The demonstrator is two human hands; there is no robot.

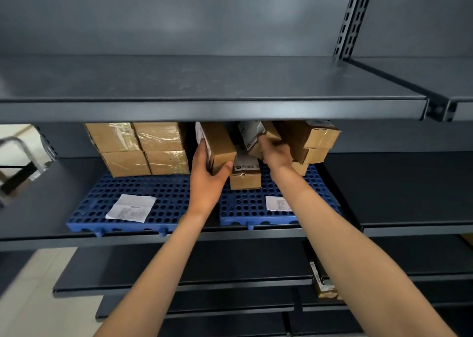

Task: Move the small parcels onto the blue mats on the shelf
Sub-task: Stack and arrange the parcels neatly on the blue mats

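**Shelf loading well under way; two parcels in hand over the right mat**

Two blue mats are seen side by side on the middle shelf. On the left mat a block of four taped boxes is already stacked against the back, two over two. On the right mat one small box is set down near the middle, and a stack of boxes is piled at the back right, somewhat askew.

The left hand is closed around an upright parcel, fingers along its labelled side and thumb on the front lower edge; the parcel is held above the gap between the mats. The right hand is closed on a second, labelled parcel, tilted, just above the small box. Neither is judged to be set down yet.

A paper slip lies on the front of the left mat and another slip on the right mat, partly covered by the right forearm.

Hidden or unclear: the tops of the rear boxes are cut off by the shelf above; the right fingers are mostly behind the parcel; the count in the right stack is possibly three. How many parcels are left elsewhere cannot be told. A small object on a lower shelf is too indistinct to name.
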